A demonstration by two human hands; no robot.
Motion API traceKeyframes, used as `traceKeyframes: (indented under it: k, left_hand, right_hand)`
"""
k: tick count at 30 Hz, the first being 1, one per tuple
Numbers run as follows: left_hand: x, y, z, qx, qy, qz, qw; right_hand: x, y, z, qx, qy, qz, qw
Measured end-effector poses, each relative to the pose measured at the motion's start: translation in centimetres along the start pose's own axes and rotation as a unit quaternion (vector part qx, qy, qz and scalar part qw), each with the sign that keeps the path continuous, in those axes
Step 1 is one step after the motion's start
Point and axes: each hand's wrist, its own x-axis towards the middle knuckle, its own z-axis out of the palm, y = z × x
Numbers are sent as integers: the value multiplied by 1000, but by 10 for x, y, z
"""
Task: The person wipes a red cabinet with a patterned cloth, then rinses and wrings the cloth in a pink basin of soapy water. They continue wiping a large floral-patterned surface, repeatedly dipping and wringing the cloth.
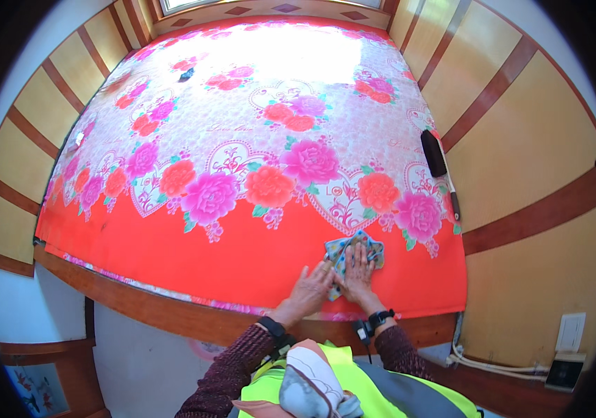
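A folded blue cloth (377, 254) with a coloured print lies on the red front border of a flower-printed bed cover (199, 251). My right hand (358, 274) rests flat on the cloth, its fingers stretched across it. Close against it on the left is my left hand (309, 290), palm down, with the fingertips at the cloth's left edge. Whether those fingertips pinch the cloth is hidden. Dark bands sit on both wrists.
A dark-bristled bed brush (433, 154) with a handle lies along the right wall panelling (528, 157). Small dark (187, 74) and white objects (78, 138) lie on the cover farther left. A wooden edge (172, 313) runs along the front. Cables (496, 369) run low on the right.
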Motion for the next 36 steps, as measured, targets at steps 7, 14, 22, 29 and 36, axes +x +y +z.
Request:
traceKeyframes:
  k: [7, 14, 22, 29, 36]
  left_hand:
    - [48, 8, 9, -66, 6, -27, 997]
    - [119, -43, -13, -26, -28, -87, 995]
    - [180, -139, -39, -28, -14, -165, 986]
    - [237, -230, -67, 7, 69, -190, 979]
    - [317, -313, -96, 36, 83, -160, 983]
  right_hand:
    - [37, 25, 4, 5, 30, -96, 995]
    - [138, 19, -15, 18, 68, -111, 991]
    - [270, -19, -50, 17, 93, -192, 977]
    - [385, -55, -85, 16, 116, -244, 963]
    - [484, -55, -121, -13, 150, -250, 956]
